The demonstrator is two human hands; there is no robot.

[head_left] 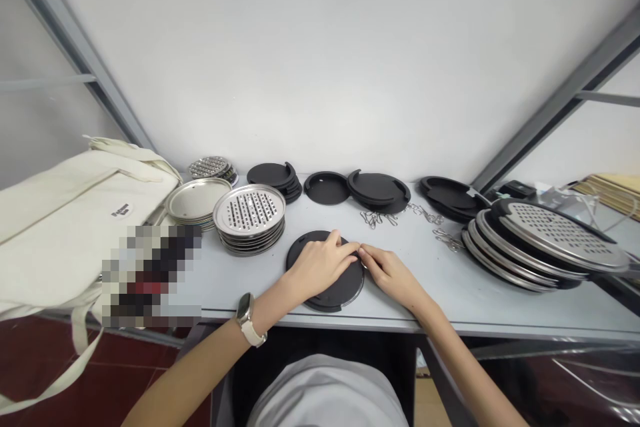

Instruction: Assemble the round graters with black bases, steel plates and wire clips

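A black round plate (327,294) lies flat near the table's front edge, partly covered by my hands. My left hand (320,266), with a watch on its wrist, reaches palm down across it. Its index finger and thumb close on the plate's right rim, while another finger sticks up. At that same rim my right hand (393,275) pinches with thumb and index finger, touching the left fingertips. A small shiny bit shows under the right fingers; what they hold is mostly hidden. Several loose metal clips (379,219) lie behind my right hand.
Stacked perforated metal discs (250,210) and plain metal plates (197,200) stand at left. Black round trays (380,190) line the wall. A tall mixed stack (545,247) sits at right. A cream bag (75,227) occupies the left end.
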